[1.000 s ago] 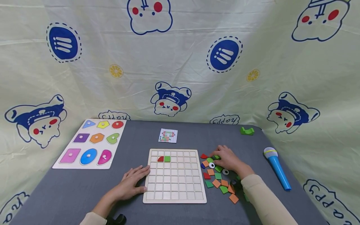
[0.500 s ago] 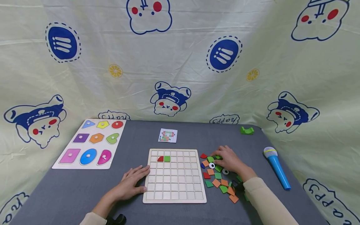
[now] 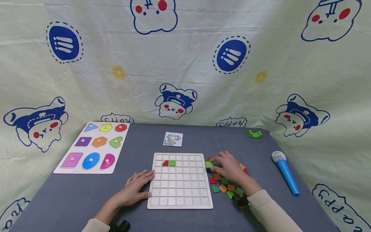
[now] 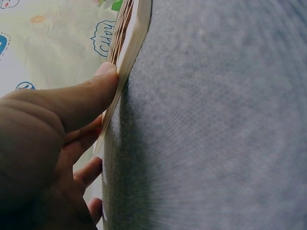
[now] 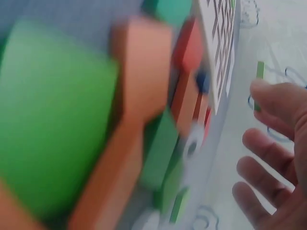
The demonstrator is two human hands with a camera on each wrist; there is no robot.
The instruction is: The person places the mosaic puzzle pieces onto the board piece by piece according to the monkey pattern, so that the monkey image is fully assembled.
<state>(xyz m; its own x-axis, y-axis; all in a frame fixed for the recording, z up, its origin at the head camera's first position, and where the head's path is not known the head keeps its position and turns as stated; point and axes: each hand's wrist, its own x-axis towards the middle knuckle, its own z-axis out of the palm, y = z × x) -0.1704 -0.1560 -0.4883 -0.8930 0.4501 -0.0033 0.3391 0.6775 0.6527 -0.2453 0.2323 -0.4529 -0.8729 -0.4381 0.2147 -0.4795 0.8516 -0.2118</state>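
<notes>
One left hand (image 3: 134, 190), fingers spread, touches the edge of the pale wooden grid board (image 3: 184, 185) to its right. Ahead and right of that hand, a red quarter-circle tile (image 3: 165, 163) and a green square tile (image 3: 172, 163) fill two cells; the others look bare, so the work seems barely begun. Beyond the board, the right hand (image 3: 229, 166) pinches a light-green flat block (image 3: 209, 164), with loose orange, green and red blocks (image 3: 223, 188) below and around it apparently left to place.

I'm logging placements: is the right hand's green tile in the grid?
Out: the right hand pinches the tile in the air, outside the grid.
</notes>
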